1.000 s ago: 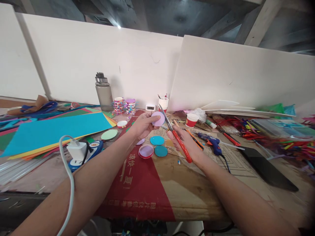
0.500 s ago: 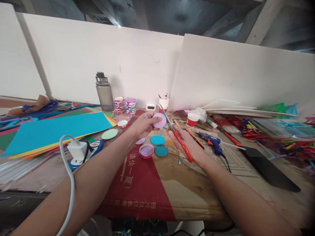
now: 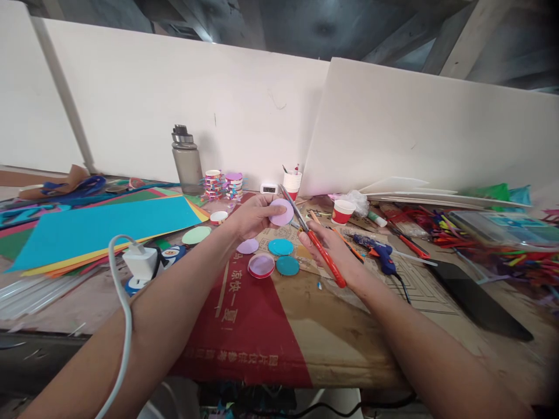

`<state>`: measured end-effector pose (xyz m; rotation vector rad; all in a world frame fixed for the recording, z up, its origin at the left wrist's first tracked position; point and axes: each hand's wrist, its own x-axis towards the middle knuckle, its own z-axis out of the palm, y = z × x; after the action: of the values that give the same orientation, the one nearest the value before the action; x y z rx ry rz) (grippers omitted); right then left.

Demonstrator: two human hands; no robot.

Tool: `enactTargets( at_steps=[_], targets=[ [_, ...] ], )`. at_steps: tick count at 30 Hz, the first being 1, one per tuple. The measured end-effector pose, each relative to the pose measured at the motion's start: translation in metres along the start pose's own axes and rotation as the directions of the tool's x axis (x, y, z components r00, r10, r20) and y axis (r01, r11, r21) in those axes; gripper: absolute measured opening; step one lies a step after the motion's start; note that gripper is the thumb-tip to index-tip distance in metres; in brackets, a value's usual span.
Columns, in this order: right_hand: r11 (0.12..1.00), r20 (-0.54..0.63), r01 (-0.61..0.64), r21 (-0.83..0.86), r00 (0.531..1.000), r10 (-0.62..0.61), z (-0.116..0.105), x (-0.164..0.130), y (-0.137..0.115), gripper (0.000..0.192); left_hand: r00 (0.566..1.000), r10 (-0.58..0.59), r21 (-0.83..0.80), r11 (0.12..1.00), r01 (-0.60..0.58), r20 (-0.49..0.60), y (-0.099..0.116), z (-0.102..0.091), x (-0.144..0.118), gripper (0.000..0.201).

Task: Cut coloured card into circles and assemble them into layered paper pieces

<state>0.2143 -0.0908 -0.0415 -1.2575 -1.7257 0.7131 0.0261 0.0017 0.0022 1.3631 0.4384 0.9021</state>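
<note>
The small round lilac paper disc (image 3: pixel 282 212) is held up above the bench (image 3: pixel 349 337), pinched at its left edge by the fingers of the left hand (image 3: pixel 255 216), which is closed on it. The disc looks thin, flat and cleanly cut, its pale face turned toward the camera. Just to its right, the red-handled steel scissors (image 3: pixel 315 241) are gripped in the right hand (image 3: pixel 334 256), fingers wrapped round the handles; the blades slant up and touch or nearly touch the disc's right edge, and whether they are parted is hard to tell. The risk, as I judge it, is that the blades bite too far and spoil the round outline, or nick the left fingertips so close by, since the light paper may flex. Below lie two teal paper discs (image 3: pixel 280 247), a red-rimmed lid (image 3: pixel 261 265) and a pale green disc (image 3: pixel 196 235)
</note>
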Motion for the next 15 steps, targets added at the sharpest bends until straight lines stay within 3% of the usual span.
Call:
enactTargets(
  at_steps=[9, 15],
  targets=[
    [0.989, 0.028, 0.080, -0.121, 0.997, -0.077, -0.007, -0.004, -0.019, 0.035, 0.999, 0.002, 0.082, 0.997, -0.005, 0.038, 0.004, -0.006, -0.001, 0.028],
    [0.951, 0.066, 0.132, -0.279, 0.991, -0.118, -0.010, -0.003, -0.016, 0.034, 0.998, -0.021, 0.149, 0.989, 0.011, 0.066, 0.004, -0.007, -0.002, 0.031]
  ],
)
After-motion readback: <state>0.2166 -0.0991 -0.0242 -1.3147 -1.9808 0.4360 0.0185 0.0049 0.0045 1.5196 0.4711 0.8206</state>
